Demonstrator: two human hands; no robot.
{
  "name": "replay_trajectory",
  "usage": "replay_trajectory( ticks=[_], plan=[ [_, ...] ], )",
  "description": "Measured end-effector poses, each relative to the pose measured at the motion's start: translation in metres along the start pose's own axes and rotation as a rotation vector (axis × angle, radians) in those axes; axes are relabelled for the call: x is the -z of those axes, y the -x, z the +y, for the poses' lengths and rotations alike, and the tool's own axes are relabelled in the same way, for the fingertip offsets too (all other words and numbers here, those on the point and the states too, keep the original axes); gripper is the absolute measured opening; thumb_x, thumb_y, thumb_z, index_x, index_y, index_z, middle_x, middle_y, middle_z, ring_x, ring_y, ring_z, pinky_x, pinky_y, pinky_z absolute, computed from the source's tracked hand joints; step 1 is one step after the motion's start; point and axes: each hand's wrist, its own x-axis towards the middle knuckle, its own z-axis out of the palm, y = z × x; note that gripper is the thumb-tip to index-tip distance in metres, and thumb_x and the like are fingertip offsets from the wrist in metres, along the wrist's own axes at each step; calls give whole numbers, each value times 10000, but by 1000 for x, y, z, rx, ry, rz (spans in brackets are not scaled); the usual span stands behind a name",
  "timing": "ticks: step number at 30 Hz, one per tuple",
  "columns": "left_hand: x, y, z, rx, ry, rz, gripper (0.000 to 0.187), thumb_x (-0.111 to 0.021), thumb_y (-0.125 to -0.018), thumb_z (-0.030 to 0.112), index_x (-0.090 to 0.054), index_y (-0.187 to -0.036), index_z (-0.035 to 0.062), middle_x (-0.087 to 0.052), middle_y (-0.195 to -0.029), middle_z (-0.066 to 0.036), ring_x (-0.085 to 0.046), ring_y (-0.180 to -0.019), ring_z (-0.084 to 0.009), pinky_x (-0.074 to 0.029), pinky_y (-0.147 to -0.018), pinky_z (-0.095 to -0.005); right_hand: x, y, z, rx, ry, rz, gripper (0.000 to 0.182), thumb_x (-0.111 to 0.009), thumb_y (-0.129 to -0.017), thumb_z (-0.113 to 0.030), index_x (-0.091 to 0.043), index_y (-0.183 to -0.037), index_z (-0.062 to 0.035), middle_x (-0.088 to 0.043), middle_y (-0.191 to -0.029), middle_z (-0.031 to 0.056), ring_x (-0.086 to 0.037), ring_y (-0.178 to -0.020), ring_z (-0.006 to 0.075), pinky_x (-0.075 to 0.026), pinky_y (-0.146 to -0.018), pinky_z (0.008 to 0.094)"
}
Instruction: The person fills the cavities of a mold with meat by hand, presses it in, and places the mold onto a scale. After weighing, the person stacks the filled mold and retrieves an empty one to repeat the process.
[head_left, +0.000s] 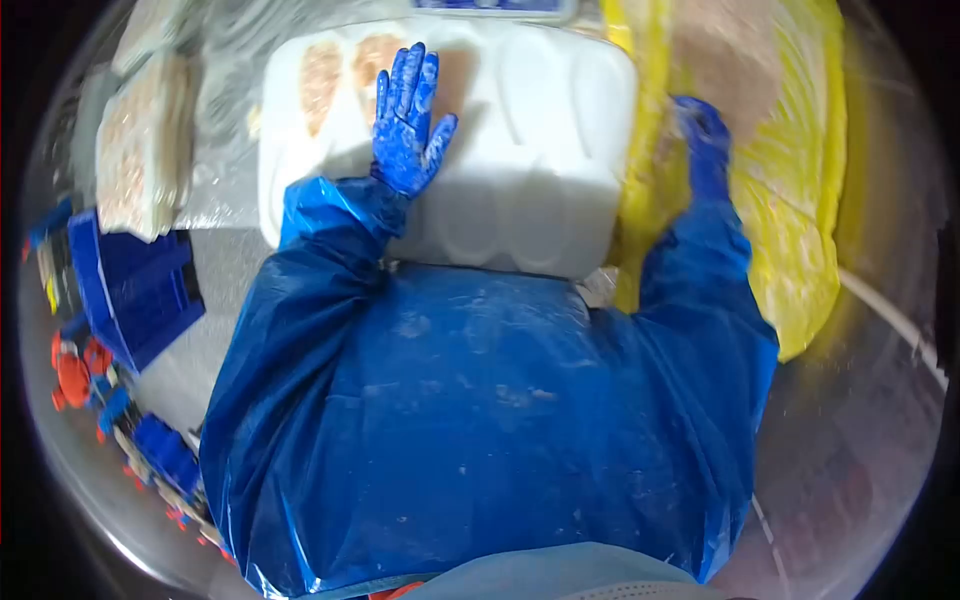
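A white moulded tray [570, 130] with oval hollows lies in front of me. Pinkish minced filling [321, 80] sits in its hollows at the upper left. My left hand [407, 130], in a blue glove smeared with white, is over the tray with its fingers stretched out, palm partly covering a filled hollow. To the right, my right hand [703, 140], also gloved in blue, is at the near left part of a yellow-lined container [800, 215] holding pale pink mince [725, 65]. Its fingers are curled, and what they hold, if anything, is hidden.
Stacked filled trays [145, 150] in clear wrap stand at the upper left. Below them is a blue crate [130, 285]. A blue-and-white item [495, 8] borders the tray's far edge. Red and blue objects [75, 370] lie at the far left.
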Motion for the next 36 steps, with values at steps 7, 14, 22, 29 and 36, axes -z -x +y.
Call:
replay_trajectory(
  ticks=[7,14,22,29,36],
  plan=[
    [72,81,2,104,30,-291,736,-614,-904,183,-338,-1574,51,-292,-1632,-215,-233,-1531,-392,-139,-1242,-523,-118,44,-153,-179,-241,-167,261,-630,-974,-79,-685,-1213,9,-702,-1159,84,-666,-1014,152,-541,-898,283],
    [75,108,-3,202,73,-142,679,-609,-910,177,-405,-1551,89,-314,-1622,-210,-253,-1522,-392,-142,-1237,-544,-212,10,-202,488,-99,67,279,-562,-1017,-80,-655,-1254,33,-714,-1142,108,-714,-948,218,-563,-890,308],
    [77,98,3,236,87,-45,655,-602,-930,181,-410,-1552,106,-333,-1621,-183,-259,-1523,-381,-147,-1232,-550,-230,15,-114,558,447,-167,548,-574,-1001,-218,-443,-1520,-101,-440,-1560,153,-414,-1434,362,-327,-1180,431],
    [32,9,-20,-51,110,-10,665,-605,-961,308,-397,-1551,81,-369,-1598,-192,-326,-1490,-370,-201,-1227,-523,-249,8,-90,696,775,-189,480,-547,-990,-203,-518,-1464,-129,-483,-1534,119,-399,-1449,321,-305,-1190,484],
    [-35,-39,-66,-169,-48,-183,739,-584,-987,425,-318,-1581,75,-305,-1629,-190,-276,-1511,-369,-185,-1231,-526,-189,22,-106,436,227,-74,320,-551,-1021,-172,-665,-1308,-88,-652,-1335,111,-579,-1279,281,-422,-1107,380]
  ],
)
